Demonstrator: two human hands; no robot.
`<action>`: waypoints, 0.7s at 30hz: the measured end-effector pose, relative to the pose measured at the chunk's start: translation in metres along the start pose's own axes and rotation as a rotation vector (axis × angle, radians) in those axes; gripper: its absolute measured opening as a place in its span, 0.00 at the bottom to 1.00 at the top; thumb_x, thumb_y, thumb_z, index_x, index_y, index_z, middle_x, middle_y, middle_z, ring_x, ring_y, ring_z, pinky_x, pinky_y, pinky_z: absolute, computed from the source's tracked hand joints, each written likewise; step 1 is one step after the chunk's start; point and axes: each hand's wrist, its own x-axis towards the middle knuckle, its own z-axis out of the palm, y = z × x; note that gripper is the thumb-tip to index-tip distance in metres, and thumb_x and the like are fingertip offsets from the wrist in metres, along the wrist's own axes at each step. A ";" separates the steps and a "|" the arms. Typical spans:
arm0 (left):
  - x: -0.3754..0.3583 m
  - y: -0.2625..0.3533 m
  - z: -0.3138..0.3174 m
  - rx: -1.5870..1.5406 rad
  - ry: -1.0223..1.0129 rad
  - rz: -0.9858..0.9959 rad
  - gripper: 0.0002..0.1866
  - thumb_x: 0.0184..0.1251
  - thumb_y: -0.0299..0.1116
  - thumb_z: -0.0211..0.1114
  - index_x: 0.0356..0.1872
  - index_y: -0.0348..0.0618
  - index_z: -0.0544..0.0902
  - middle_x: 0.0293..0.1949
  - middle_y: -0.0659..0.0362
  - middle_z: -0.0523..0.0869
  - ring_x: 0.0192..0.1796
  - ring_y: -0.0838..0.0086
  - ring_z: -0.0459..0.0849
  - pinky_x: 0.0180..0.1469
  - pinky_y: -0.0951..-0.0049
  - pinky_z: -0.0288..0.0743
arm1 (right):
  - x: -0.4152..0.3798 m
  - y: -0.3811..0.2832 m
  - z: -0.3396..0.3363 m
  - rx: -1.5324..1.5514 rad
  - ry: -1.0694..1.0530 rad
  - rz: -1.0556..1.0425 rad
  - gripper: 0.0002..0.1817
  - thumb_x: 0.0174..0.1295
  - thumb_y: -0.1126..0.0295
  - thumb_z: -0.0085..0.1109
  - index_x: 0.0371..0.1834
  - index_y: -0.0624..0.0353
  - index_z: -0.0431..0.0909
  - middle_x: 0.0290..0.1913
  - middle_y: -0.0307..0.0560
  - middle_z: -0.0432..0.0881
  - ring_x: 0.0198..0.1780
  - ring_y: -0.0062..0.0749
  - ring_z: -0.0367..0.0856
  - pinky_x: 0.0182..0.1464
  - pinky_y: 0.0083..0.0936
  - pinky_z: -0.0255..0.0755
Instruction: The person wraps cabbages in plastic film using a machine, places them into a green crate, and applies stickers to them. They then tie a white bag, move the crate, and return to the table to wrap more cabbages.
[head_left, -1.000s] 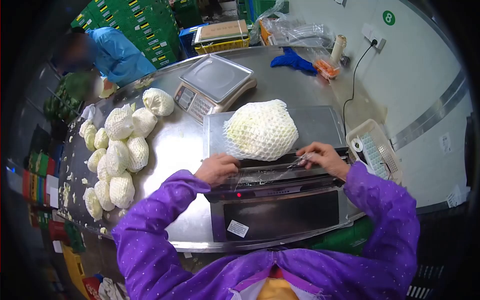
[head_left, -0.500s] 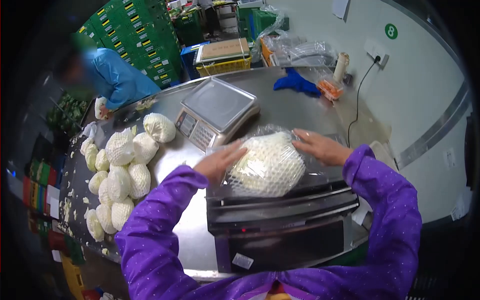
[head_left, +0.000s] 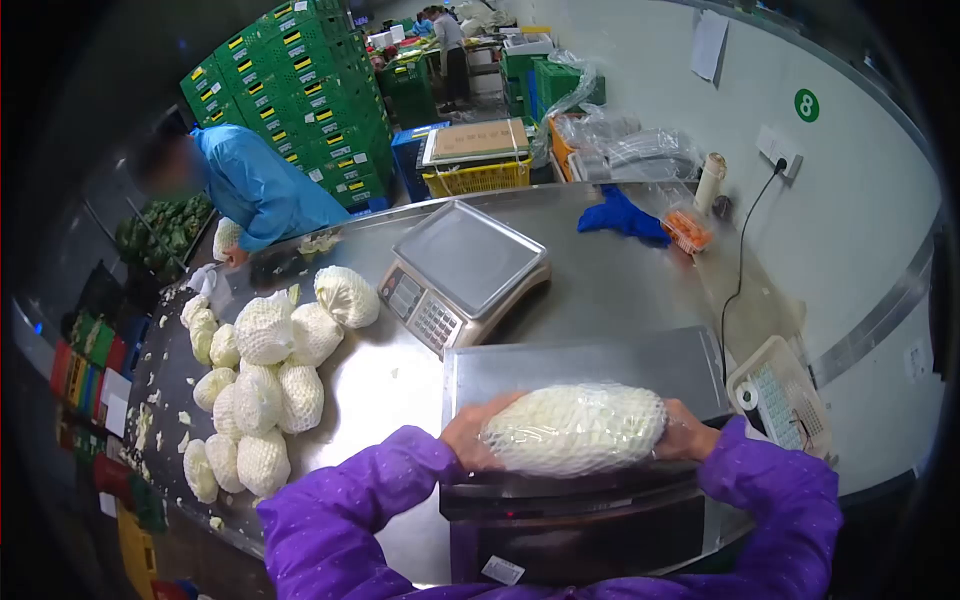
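Netted cabbage [head_left: 572, 430] lifted just above wrapping machine [head_left: 585, 500], film round it. Left hand [head_left: 470, 432] and right hand [head_left: 686, 432] cupped on opposite ends, fingers curled under. Tip imo: keep film taut, tuck loose ends underneath, press seam flat on plate [head_left: 590, 360].

left hand [head_left: 470, 432] + right hand [head_left: 690, 435]: grip netted cabbage [head_left: 573, 430] at its ends | wrapping machine [head_left: 590, 480] beneath grip | scale [head_left: 465, 270] beyond, on table [head_left: 620, 290]

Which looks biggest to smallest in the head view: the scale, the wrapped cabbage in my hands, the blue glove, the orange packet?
1. Scale
2. Wrapped cabbage, looking nearly as big, though it is nearer the camera, so that is unsure
3. Blue glove
4. Orange packet
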 end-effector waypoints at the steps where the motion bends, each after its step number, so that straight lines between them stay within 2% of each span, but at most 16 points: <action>1: -0.013 0.015 0.003 0.003 -0.027 -0.008 0.48 0.41 0.35 0.78 0.67 0.39 0.62 0.57 0.51 0.77 0.57 0.64 0.78 0.62 0.68 0.69 | -0.015 -0.018 -0.003 0.017 -0.194 0.138 0.38 0.49 0.60 0.70 0.62 0.63 0.65 0.60 0.56 0.72 0.61 0.47 0.72 0.63 0.35 0.64; 3: -0.057 0.031 0.031 -0.450 -0.172 -0.365 0.49 0.38 0.39 0.80 0.65 0.35 0.65 0.58 0.52 0.77 0.58 0.67 0.76 0.63 0.68 0.68 | -0.051 -0.082 0.010 0.346 -0.069 0.154 0.35 0.53 0.57 0.67 0.61 0.63 0.66 0.60 0.55 0.72 0.60 0.46 0.72 0.62 0.34 0.64; 5: -0.111 0.000 0.092 -0.775 -0.185 -0.398 0.45 0.45 0.39 0.76 0.66 0.36 0.63 0.58 0.52 0.76 0.59 0.70 0.74 0.64 0.68 0.66 | -0.090 -0.116 0.029 0.333 -0.124 0.280 0.34 0.59 0.53 0.60 0.62 0.63 0.65 0.61 0.57 0.71 0.61 0.45 0.70 0.63 0.33 0.62; 6: -0.122 0.024 0.100 -0.904 -0.168 -0.432 0.42 0.51 0.39 0.73 0.66 0.36 0.62 0.58 0.52 0.76 0.60 0.69 0.74 0.64 0.68 0.65 | -0.105 -0.141 0.037 0.548 -0.150 0.446 0.32 0.64 0.49 0.51 0.63 0.64 0.64 0.60 0.57 0.71 0.61 0.45 0.69 0.64 0.33 0.60; 7: -0.133 0.050 0.108 -1.034 -0.150 -0.468 0.40 0.56 0.40 0.69 0.67 0.37 0.61 0.59 0.52 0.75 0.61 0.69 0.73 0.65 0.68 0.64 | -0.125 -0.133 0.057 0.441 -0.204 0.454 0.33 0.68 0.46 0.42 0.64 0.64 0.63 0.60 0.55 0.71 0.63 0.45 0.67 0.65 0.31 0.58; 8: -0.144 0.039 0.128 -0.905 -0.199 -0.436 0.35 0.66 0.49 0.57 0.67 0.38 0.59 0.60 0.52 0.74 0.59 0.67 0.75 0.62 0.68 0.68 | -0.144 -0.119 0.085 0.513 -0.122 0.530 0.33 0.69 0.45 0.39 0.62 0.63 0.64 0.58 0.55 0.73 0.58 0.44 0.71 0.61 0.32 0.63; 9: -0.156 0.031 0.143 -1.093 -0.232 -0.602 0.36 0.66 0.53 0.54 0.67 0.38 0.61 0.58 0.52 0.76 0.57 0.66 0.76 0.60 0.69 0.70 | -0.155 -0.108 0.109 0.583 -0.035 0.602 0.33 0.69 0.44 0.35 0.61 0.63 0.65 0.55 0.54 0.75 0.54 0.43 0.76 0.57 0.32 0.68; 10: -0.156 0.046 0.142 -1.277 -0.263 -0.770 0.37 0.66 0.58 0.52 0.66 0.39 0.62 0.57 0.52 0.77 0.55 0.66 0.78 0.58 0.69 0.72 | -0.158 -0.107 0.119 0.773 -0.018 0.829 0.32 0.69 0.43 0.34 0.59 0.61 0.67 0.51 0.54 0.77 0.48 0.41 0.79 0.50 0.32 0.73; 11: -0.157 0.055 0.144 -1.457 -0.287 -0.937 0.38 0.66 0.62 0.49 0.66 0.40 0.63 0.56 0.52 0.78 0.54 0.66 0.79 0.56 0.70 0.74 | -0.164 -0.096 0.132 0.892 0.020 0.881 0.33 0.69 0.41 0.32 0.56 0.61 0.68 0.46 0.54 0.79 0.39 0.40 0.82 0.42 0.32 0.76; 12: -0.160 0.027 0.161 -1.316 -0.392 -0.983 0.41 0.63 0.69 0.44 0.63 0.43 0.67 0.49 0.52 0.82 0.45 0.69 0.84 0.47 0.72 0.79 | -0.169 -0.084 0.146 1.009 0.064 0.933 0.34 0.68 0.39 0.30 0.53 0.60 0.69 0.41 0.54 0.81 0.31 0.38 0.84 0.33 0.31 0.79; 13: -0.159 0.011 0.168 -1.297 -0.398 -0.951 0.40 0.63 0.69 0.44 0.62 0.44 0.68 0.47 0.53 0.83 0.42 0.70 0.84 0.44 0.73 0.79 | -0.175 -0.070 0.152 1.024 0.047 0.901 0.35 0.67 0.38 0.28 0.56 0.59 0.68 0.38 0.53 0.81 0.33 0.42 0.83 0.37 0.35 0.79; 15: -0.163 0.001 0.175 -1.266 -0.418 -0.908 0.40 0.62 0.70 0.44 0.61 0.45 0.70 0.43 0.54 0.85 0.37 0.71 0.85 0.39 0.74 0.79 | -0.189 -0.057 0.164 1.294 0.271 0.955 0.36 0.67 0.37 0.28 0.56 0.59 0.69 0.40 0.52 0.81 0.36 0.42 0.83 0.38 0.35 0.78; 17: -0.166 0.012 0.173 -1.154 -0.408 -0.870 0.41 0.61 0.70 0.43 0.61 0.44 0.70 0.44 0.52 0.84 0.38 0.67 0.85 0.37 0.74 0.78 | -0.191 -0.079 0.169 1.240 0.483 0.871 0.36 0.67 0.37 0.30 0.54 0.60 0.70 0.46 0.52 0.79 0.39 0.39 0.82 0.40 0.34 0.78; 19: -0.168 0.032 0.173 -1.264 -0.264 -0.889 0.38 0.64 0.64 0.49 0.65 0.47 0.63 0.53 0.49 0.79 0.40 0.63 0.85 0.39 0.71 0.81 | -0.198 -0.087 0.186 0.993 0.551 0.722 0.37 0.65 0.35 0.32 0.53 0.60 0.71 0.51 0.51 0.76 0.43 0.35 0.80 0.41 0.31 0.77; 21: -0.185 0.002 0.186 -1.172 -0.287 -0.906 0.36 0.68 0.61 0.46 0.67 0.44 0.59 0.56 0.46 0.75 0.48 0.59 0.82 0.46 0.67 0.79 | -0.201 -0.093 0.196 1.089 0.649 0.689 0.40 0.64 0.33 0.31 0.54 0.61 0.71 0.53 0.51 0.74 0.44 0.33 0.79 0.45 0.29 0.75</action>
